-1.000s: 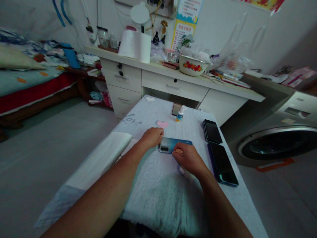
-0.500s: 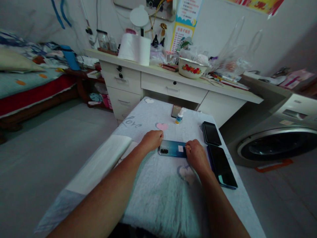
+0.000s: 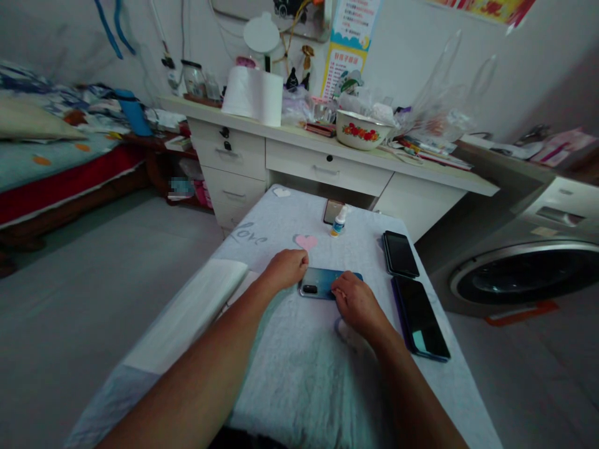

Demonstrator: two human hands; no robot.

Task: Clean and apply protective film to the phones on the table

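Note:
A blue smartphone (image 3: 322,282) lies back side up on the cloth-covered table, its dark camera block toward the left. My left hand (image 3: 289,268) is closed at the phone's left end, fingers gripping its edge. Over the right half of the phone's back rests my right hand (image 3: 359,301), fingers pinched together; a small pale bit shows at the fingertips, too small to name. Beyond the phone stands a small white spray bottle (image 3: 339,222) with a blue and yellow label. Behind it lies another phone (image 3: 333,211).
Along the table's right edge lie a dark-screened phone (image 3: 401,254) and a larger dark device (image 3: 421,318). A white folded sheet (image 3: 187,312) covers the left side. Behind the table is a white desk (image 3: 299,153) with a flowered bowl (image 3: 362,131); a washing machine (image 3: 528,243) stands right.
My right hand has moved left from the phone's right end onto its back, covering the white label there. My left hand and the phone have hardly moved.

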